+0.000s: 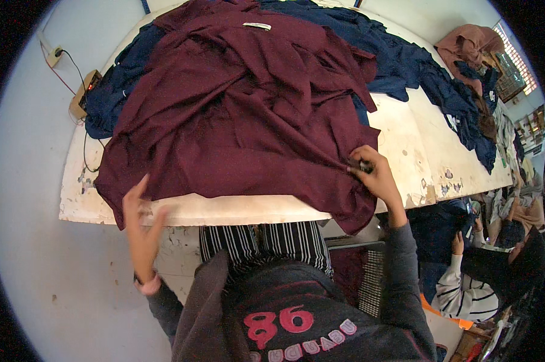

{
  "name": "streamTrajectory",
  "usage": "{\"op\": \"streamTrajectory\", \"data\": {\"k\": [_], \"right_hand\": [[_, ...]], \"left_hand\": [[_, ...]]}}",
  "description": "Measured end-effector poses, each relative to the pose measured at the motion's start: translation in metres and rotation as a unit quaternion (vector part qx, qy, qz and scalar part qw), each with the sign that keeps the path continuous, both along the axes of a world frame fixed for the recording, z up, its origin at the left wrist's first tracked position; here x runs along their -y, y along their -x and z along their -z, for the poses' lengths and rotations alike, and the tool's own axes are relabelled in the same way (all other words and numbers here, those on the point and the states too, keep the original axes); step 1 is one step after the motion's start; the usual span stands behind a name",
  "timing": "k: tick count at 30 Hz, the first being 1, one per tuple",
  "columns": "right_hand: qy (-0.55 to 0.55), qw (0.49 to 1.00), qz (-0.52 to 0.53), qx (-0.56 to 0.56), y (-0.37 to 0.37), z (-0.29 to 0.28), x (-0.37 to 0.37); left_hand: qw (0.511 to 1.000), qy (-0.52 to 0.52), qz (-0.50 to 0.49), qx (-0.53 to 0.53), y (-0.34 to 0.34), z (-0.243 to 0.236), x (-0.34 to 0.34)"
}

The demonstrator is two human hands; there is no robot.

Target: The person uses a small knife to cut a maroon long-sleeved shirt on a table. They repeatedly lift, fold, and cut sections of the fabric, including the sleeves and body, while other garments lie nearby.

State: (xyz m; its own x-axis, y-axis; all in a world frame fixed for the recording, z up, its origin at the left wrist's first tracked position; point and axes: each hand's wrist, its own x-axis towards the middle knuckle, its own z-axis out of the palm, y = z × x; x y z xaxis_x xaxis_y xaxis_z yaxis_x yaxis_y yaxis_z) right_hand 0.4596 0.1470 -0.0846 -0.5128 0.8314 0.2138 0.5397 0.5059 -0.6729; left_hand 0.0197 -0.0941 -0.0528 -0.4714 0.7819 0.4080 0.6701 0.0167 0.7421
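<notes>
A maroon garment (236, 114) lies spread and wrinkled across the table, with a small white label (257, 26) near its far edge. Its front corners droop over the table's near edge. My right hand (374, 175) is closed around a small dark tool (365, 165), whose kind I cannot make out. The fingertips of that hand touch the maroon cloth near its right side. Fingers apart and slightly blurred, my left hand (141, 232) is raised by the garment's front left corner, holding nothing.
Dark blue garments (399, 60) are heaped behind and right of the maroon one on the pale, worn table (399, 142). A small box with a cord (86, 93) sits at the left edge by the wall. At lower right, another person (465, 289) in a striped sleeve handles dark cloth.
</notes>
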Motion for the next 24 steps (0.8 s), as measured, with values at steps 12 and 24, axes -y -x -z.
{"op": "streamTrajectory", "data": {"k": [12,24], "right_hand": [[-0.247,0.921,0.16,-0.256,0.006,-0.131,-0.012],[-0.12,0.955,0.011,-0.272,0.107,-0.154,-0.082]], "left_hand": [[0.935,0.055,0.275,-0.217,0.023,-0.01,-0.085],[0.988,0.023,-0.09,-0.125,0.24,-0.09,-0.107]]}}
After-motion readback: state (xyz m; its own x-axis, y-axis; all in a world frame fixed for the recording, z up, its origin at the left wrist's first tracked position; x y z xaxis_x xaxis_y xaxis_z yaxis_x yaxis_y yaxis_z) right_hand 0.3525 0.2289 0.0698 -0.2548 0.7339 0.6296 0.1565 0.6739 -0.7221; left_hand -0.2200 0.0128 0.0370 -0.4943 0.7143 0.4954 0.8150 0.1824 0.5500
